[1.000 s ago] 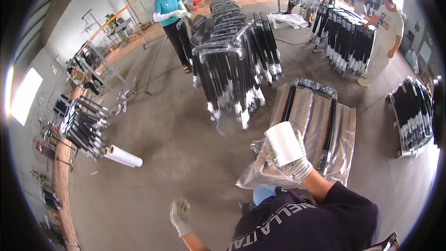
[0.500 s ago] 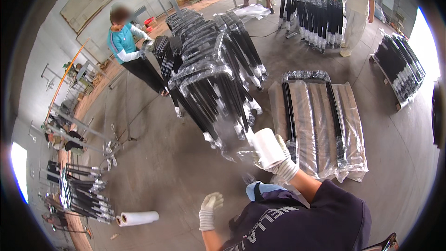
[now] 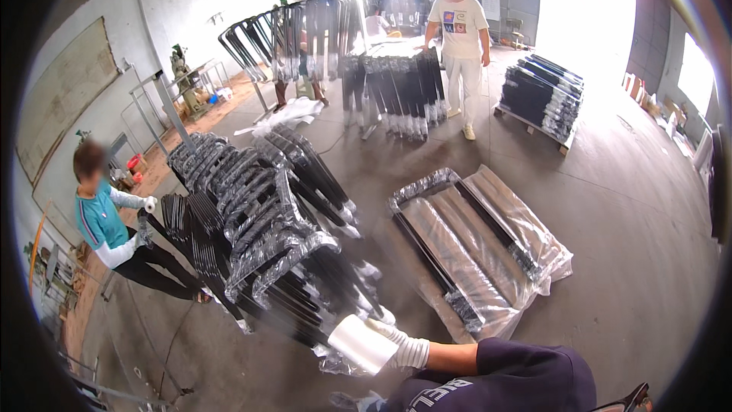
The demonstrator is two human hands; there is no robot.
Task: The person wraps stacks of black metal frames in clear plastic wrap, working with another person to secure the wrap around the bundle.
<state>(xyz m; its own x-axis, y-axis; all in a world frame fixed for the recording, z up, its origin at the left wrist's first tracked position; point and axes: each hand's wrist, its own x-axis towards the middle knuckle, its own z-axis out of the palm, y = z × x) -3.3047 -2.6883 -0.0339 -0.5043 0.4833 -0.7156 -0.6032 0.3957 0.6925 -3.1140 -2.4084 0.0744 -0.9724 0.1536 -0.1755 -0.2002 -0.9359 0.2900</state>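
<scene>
My right hand (image 3: 402,348), in a white knit glove with a ribbed cuff, is closed around a white roll of stretch film (image 3: 363,345). The roll hides part of its fingers. Loose clear film (image 3: 341,365) hangs by the roll's lower left side. Just beyond the roll are the lower ends of black tubular frames (image 3: 320,290), leaning together in a long row. Clear film covers their bent tops, and white wrapping shows at their ends. My left hand is out of view.
Right of the row, another black frame (image 3: 482,225) lies on a film-covered brown stack (image 3: 511,206). A co-worker in teal (image 3: 107,217) stands at the row's left. Another person in a white shirt (image 3: 460,30) stands by wrapped frames (image 3: 404,95). A loaded pallet (image 3: 540,99) sits at right rear.
My view has tilted up and turned, showing more of the far room. My left hand has dropped out of view. My right hand still holds the film roll, lower in the picture.
</scene>
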